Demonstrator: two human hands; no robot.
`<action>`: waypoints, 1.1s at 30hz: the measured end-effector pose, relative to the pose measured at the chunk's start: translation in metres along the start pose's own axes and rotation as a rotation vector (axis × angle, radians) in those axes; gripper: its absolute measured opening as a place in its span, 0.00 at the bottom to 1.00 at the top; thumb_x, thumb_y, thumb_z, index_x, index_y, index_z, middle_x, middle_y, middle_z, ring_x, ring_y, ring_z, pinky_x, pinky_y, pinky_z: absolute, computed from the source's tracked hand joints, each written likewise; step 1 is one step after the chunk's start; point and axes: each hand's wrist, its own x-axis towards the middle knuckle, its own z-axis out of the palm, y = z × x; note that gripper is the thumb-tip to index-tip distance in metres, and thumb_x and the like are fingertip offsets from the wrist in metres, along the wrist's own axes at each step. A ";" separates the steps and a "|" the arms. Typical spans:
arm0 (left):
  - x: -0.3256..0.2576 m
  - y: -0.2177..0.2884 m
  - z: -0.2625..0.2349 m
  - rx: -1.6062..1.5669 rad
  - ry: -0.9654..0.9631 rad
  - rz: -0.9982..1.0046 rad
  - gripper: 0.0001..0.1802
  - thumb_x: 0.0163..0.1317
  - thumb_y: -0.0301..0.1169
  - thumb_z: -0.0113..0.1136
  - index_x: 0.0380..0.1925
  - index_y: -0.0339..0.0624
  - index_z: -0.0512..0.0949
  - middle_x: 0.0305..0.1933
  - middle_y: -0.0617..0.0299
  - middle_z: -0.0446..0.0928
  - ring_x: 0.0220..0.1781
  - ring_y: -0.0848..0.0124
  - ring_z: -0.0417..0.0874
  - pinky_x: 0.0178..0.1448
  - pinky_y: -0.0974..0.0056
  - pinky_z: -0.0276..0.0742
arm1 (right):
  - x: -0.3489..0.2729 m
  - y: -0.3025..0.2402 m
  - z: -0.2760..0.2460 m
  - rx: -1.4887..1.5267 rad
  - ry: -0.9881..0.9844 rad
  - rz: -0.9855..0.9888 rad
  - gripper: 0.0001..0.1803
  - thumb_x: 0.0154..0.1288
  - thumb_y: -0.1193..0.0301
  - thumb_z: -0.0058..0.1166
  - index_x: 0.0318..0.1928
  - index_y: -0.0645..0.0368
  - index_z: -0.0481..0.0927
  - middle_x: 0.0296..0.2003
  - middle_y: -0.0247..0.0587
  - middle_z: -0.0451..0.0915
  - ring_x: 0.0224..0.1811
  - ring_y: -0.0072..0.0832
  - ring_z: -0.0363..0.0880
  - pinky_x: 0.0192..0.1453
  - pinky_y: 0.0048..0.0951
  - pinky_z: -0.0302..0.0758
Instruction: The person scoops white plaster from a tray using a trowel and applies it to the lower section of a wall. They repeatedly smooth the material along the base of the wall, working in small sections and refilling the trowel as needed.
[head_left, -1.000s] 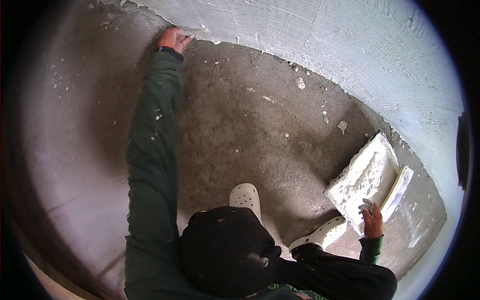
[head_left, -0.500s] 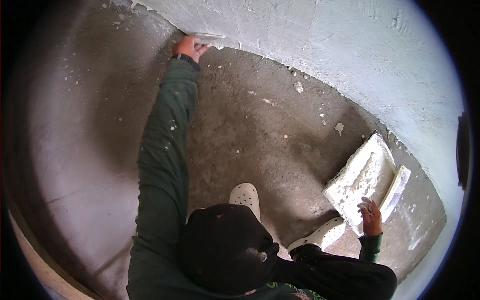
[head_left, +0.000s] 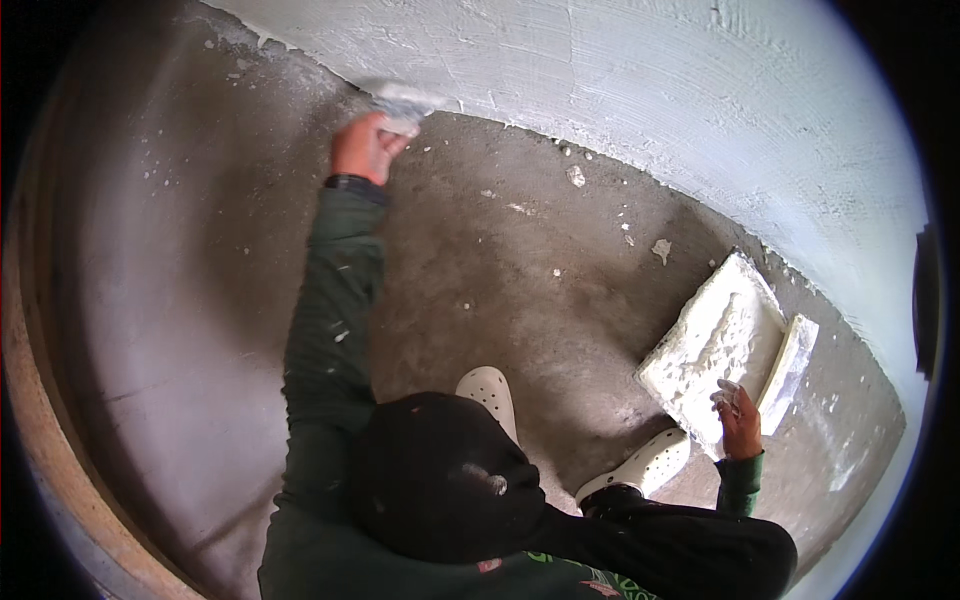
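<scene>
My left hand (head_left: 362,148) is reached out far ahead, its fingers closed round a putty knife (head_left: 402,102). Motion smears the wide, pale-smeared blade, which lies against the foot of the plastered wall (head_left: 640,80). At the right, my right hand (head_left: 740,422) hovers over or rests on the near edge of a flat board (head_left: 660,375) heaped with wet white plaster (head_left: 722,335). Its fingers are loosely bent, apart and coated with white, with nothing visible in them. A long white-smeared bar (head_left: 788,375) lies along the board's right side, beside that hand.
Grey concrete floor (head_left: 480,260) spreads between wall and feet, dotted with plaster crumbs (head_left: 575,176). My white perforated clogs (head_left: 650,465) stand near the board, below my black-clothed legs (head_left: 660,545). A curved brownish edge (head_left: 55,430) borders the far left.
My left hand has drawn back toward me and slightly left, and the blade now shows broader against the wall. My right hand stays by the board, almost still.
</scene>
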 end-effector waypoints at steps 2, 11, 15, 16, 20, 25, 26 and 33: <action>0.018 -0.048 0.002 -0.091 0.078 -0.083 0.15 0.58 0.22 0.49 0.46 0.25 0.71 0.47 0.46 0.75 0.49 0.54 0.79 0.54 0.49 0.79 | -0.003 0.005 -0.002 -0.021 0.006 -0.005 0.17 0.64 0.78 0.47 0.54 0.67 0.73 0.38 0.43 0.81 0.41 0.26 0.79 0.45 0.27 0.76; 0.055 -0.081 0.050 -0.216 0.226 -0.124 0.20 0.58 0.20 0.48 0.51 0.22 0.65 0.51 0.39 0.70 0.50 0.48 0.77 0.54 0.49 0.82 | -0.022 0.014 -0.010 -0.037 0.035 0.046 0.18 0.63 0.78 0.47 0.54 0.66 0.73 0.37 0.44 0.82 0.39 0.26 0.80 0.45 0.27 0.76; 0.048 -0.009 0.064 0.027 -0.104 0.053 0.13 0.62 0.20 0.46 0.44 0.21 0.67 0.48 0.43 0.71 0.49 0.54 0.79 0.52 0.57 0.83 | -0.027 0.022 -0.013 -0.014 0.058 0.001 0.18 0.64 0.78 0.47 0.54 0.66 0.73 0.37 0.43 0.82 0.38 0.26 0.80 0.44 0.27 0.76; 0.051 0.016 0.055 0.050 -0.170 0.126 0.12 0.62 0.20 0.46 0.44 0.20 0.67 0.48 0.43 0.71 0.49 0.55 0.79 0.53 0.57 0.83 | -0.024 0.022 -0.012 -0.015 0.050 -0.019 0.18 0.64 0.78 0.47 0.54 0.66 0.73 0.37 0.43 0.82 0.38 0.25 0.80 0.44 0.27 0.76; -0.001 0.100 0.079 0.443 -0.361 0.395 0.12 0.62 0.21 0.47 0.42 0.20 0.67 0.51 0.41 0.70 0.48 0.54 0.78 0.58 0.53 0.79 | -0.022 0.024 -0.016 -0.062 0.031 -0.006 0.18 0.64 0.78 0.46 0.54 0.66 0.73 0.36 0.43 0.81 0.39 0.25 0.80 0.44 0.27 0.76; -0.038 0.078 0.065 -0.076 -0.221 0.155 0.17 0.61 0.23 0.48 0.47 0.20 0.67 0.49 0.41 0.73 0.48 0.51 0.79 0.60 0.51 0.77 | -0.014 0.015 -0.016 -0.002 0.048 -0.022 0.18 0.64 0.79 0.47 0.55 0.66 0.73 0.37 0.44 0.82 0.39 0.25 0.79 0.45 0.26 0.76; -0.037 0.053 0.067 -0.084 -0.089 0.123 0.18 0.60 0.23 0.49 0.48 0.20 0.67 0.48 0.42 0.74 0.48 0.51 0.80 0.59 0.50 0.77 | -0.013 0.015 -0.016 0.003 0.060 -0.019 0.18 0.64 0.79 0.47 0.55 0.66 0.73 0.37 0.44 0.82 0.39 0.25 0.79 0.45 0.26 0.76; 0.020 -0.075 0.072 -0.095 0.019 -0.185 0.14 0.62 0.24 0.48 0.46 0.25 0.68 0.50 0.44 0.71 0.53 0.54 0.76 0.59 0.52 0.77 | -0.025 0.026 -0.019 0.011 0.068 -0.015 0.18 0.64 0.79 0.46 0.55 0.65 0.73 0.37 0.42 0.82 0.38 0.25 0.79 0.44 0.26 0.76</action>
